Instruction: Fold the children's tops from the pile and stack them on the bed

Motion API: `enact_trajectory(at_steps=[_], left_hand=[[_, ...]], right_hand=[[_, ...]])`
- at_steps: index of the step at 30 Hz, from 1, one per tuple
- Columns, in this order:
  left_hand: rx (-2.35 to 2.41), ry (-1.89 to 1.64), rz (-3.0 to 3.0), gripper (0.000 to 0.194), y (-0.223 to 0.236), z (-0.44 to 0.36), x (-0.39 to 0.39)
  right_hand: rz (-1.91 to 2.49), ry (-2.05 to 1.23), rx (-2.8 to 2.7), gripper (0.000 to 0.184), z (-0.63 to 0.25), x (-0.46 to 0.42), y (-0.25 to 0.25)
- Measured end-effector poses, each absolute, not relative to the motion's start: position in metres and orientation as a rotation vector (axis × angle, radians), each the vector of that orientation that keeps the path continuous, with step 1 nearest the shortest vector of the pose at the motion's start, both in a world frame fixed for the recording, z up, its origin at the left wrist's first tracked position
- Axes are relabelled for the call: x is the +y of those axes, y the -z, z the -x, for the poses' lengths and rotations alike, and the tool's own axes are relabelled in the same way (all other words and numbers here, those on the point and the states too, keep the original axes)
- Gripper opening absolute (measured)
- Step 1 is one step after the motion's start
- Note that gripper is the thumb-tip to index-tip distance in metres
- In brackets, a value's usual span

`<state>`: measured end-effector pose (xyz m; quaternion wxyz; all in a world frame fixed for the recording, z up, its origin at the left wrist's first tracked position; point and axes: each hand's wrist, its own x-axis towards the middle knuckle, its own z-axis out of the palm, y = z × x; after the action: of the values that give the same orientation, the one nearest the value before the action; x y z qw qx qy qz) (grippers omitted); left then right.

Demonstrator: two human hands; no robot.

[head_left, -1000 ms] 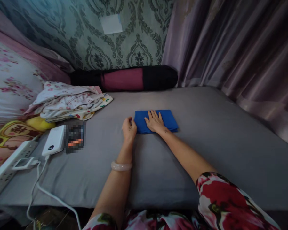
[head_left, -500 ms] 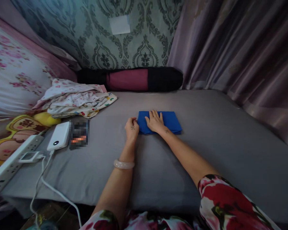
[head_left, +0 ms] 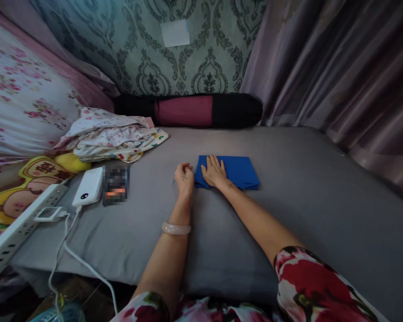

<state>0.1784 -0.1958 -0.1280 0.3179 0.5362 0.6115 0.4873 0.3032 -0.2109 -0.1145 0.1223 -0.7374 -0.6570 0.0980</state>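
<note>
Most of the frame is taken up by a grey sheet (head_left: 309, 201), bounded at upper right by a mauve curtain (head_left: 319, 58) and at top centre by a patterned wall (head_left: 134, 49). The left edge is filled by a flower-printed pillow (head_left: 16, 89). Along the foot of the wall a long black-and-maroon roll (head_left: 184, 111) is laid, and left of centre a crumpled printed cloth (head_left: 110, 134) is heaped. At lower left a white power strip (head_left: 23, 228) is seen slanting beside a yellow cushion (head_left: 13, 205). The folded blue cloth (head_left: 240, 169) is laid flat just right of centre, its near edge slightly uneven. On its left part the right hand (head_left: 215, 174) is placed palm down; its fingers are extended and slightly spread, resting on the fabric without being closed around anything. Just beside the cloth's left edge the left hand (head_left: 184, 178) is held with its fingers curled inward; whether any fabric is pinched by them cannot be told. At left, a white power bank (head_left: 88, 185), joined to a white cable (head_left: 74, 219), is set near a pixelated object (head_left: 116, 184). A pale bangle (head_left: 176, 228) is worn on the left forearm.
</note>
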Motion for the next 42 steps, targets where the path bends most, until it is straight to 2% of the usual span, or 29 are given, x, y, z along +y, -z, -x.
enact_trajectory(at_steps=[10,22,36,42], left_hand=[[1.582,-1.399,-1.224,0.03,0.122,-0.178,-0.194],[1.514,-1.485,-1.136,0.023,0.124,-0.174,-0.191],[1.498,-1.554,-1.148,0.02,0.126,-0.174,-0.193],[1.474,-1.533,-1.139,0.02,0.126,-0.177,-0.193]], right_hand=[[2.122,-0.217,-1.982,0.06,-0.281,-0.202,0.099],[2.127,-0.248,-2.011,0.064,-0.269,-0.199,0.109],[2.027,-0.136,-2.165,0.057,-0.255,-0.231,0.107],[2.03,-0.252,-2.096,0.059,-0.263,-0.222,0.103]])
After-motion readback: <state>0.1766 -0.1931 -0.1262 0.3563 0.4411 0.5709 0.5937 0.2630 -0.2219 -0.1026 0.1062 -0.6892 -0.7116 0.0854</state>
